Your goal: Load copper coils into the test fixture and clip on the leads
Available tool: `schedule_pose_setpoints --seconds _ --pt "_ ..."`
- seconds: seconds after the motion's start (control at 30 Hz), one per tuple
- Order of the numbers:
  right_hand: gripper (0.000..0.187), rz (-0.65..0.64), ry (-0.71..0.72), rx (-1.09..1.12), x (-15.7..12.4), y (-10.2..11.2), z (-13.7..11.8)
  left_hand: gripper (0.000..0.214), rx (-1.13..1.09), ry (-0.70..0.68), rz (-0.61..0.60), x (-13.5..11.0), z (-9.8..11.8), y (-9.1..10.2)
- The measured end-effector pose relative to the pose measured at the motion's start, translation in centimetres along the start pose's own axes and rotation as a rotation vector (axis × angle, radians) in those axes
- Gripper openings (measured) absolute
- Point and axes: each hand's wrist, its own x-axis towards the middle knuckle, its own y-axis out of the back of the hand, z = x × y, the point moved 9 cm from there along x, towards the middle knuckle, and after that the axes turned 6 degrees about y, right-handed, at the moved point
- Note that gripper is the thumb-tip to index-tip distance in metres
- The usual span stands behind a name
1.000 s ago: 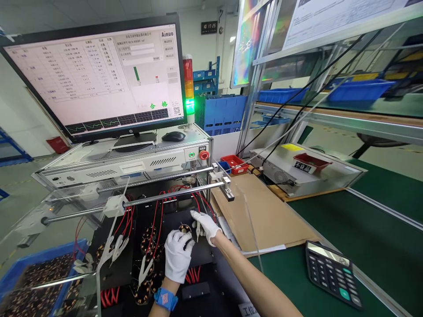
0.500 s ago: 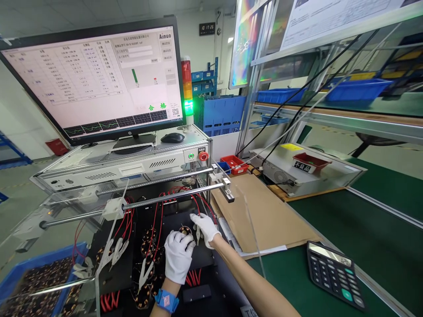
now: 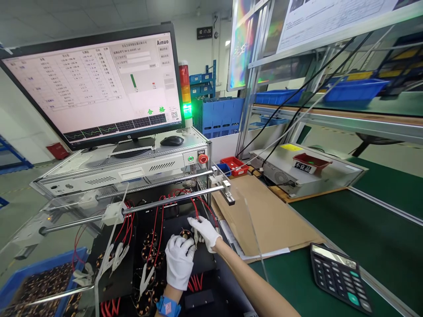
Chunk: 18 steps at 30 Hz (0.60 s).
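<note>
My left hand (image 3: 179, 260), in a white glove, has its fingers curled against the near side of a copper-wound stator (image 3: 186, 234) on the black fixture plate (image 3: 204, 260). Just right of it, my gloved right hand (image 3: 206, 232) pinches a white test clip (image 3: 197, 238) with red leads (image 3: 194, 207) running up behind it. The fingers partly hide the stator and the clip jaws. More wound stators (image 3: 149, 252) lie left of my left hand, where another pair of white clips (image 3: 144, 280) hangs on red leads.
A clear guard on steel rods (image 3: 175, 197) spans the fixture. Behind stands a tester with a monitor (image 3: 92, 88) and a lit green signal light (image 3: 187, 111). A blue bin of stators (image 3: 20, 268) is at left; cardboard (image 3: 264, 215) and a calculator (image 3: 340, 277) lie at right.
Both hands stay at the same stator and clip. My left hand shifts very slightly lower, and the whole view moves a little.
</note>
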Motion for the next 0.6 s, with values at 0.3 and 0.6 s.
schedule_pose_setpoints --seconds 0.3,0.6 --pt "0.057 0.484 0.101 -0.498 2.0 9.6 1.8 0.011 0.053 0.017 -0.002 0.2 0.4 0.2" --pt "0.05 0.304 0.088 -0.074 2.2 6.9 2.4 0.009 0.119 0.049 -0.065 0.8 0.5 -0.5"
